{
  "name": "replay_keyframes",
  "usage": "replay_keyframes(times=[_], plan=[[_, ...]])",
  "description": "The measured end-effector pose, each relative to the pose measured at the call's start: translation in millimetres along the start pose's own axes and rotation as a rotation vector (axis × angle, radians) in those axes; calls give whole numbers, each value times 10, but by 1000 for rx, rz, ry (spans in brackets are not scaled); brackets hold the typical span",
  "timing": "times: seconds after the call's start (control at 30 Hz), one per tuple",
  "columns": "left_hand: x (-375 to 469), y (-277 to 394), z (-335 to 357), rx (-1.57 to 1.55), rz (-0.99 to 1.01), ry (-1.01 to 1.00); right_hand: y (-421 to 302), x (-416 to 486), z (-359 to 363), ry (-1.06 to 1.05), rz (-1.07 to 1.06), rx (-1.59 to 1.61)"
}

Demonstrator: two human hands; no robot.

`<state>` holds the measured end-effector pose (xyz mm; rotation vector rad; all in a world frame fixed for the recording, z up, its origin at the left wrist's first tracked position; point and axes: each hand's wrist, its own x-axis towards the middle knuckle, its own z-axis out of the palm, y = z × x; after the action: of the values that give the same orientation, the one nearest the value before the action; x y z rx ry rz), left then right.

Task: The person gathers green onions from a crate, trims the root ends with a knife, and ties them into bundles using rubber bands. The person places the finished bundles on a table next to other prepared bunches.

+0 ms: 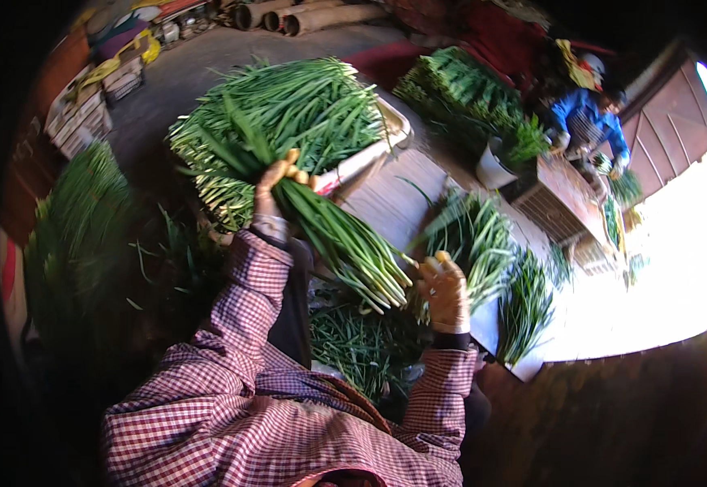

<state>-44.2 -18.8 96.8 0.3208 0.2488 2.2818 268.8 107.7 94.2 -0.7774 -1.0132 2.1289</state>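
My left hand point(277, 179), which seems gloved, is closed around the middle of a bunch of garlic chives point(344, 234). Their pale stem ends point down and to the right, while the leaves fan out past the wrist. Beside those stem ends is my right hand point(446, 292), raised with fingers partly curled; whether it pinches a stalk is unclear. Behind the bunch, a big heap of chives point(292, 109) fills a white plastic crate point(394, 125). Just beyond my right hand, another pile of chives point(475, 237) rests on a board point(393, 195).
Loose green leaves point(365, 347) lie below my hands. A blurred chive stack point(79, 225) stands at left. At right are a laid bunch point(527, 307), an upturned crate point(551, 201), a white bucket point(494, 167) and a seated person point(587, 122) handling greens beside a bright doorway.
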Motion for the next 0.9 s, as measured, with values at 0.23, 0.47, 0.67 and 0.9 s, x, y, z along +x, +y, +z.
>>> replay_keyframes(times=[0.23, 0.47, 0.67, 0.9], plan=[[-237, 142, -33, -111, 12, -106, 451, -98, 141, -312, 48, 83], [-383, 50, 184, -84, -112, -255, 251, -269, 332, -319, -471, -662], [-415, -1, 272, -185, -232, -356, 637, -141, 137, -36, -400, -525], [-606, -142, 218, 250, -215, -186, 1085, -354, -418, -142, 69, -202]])
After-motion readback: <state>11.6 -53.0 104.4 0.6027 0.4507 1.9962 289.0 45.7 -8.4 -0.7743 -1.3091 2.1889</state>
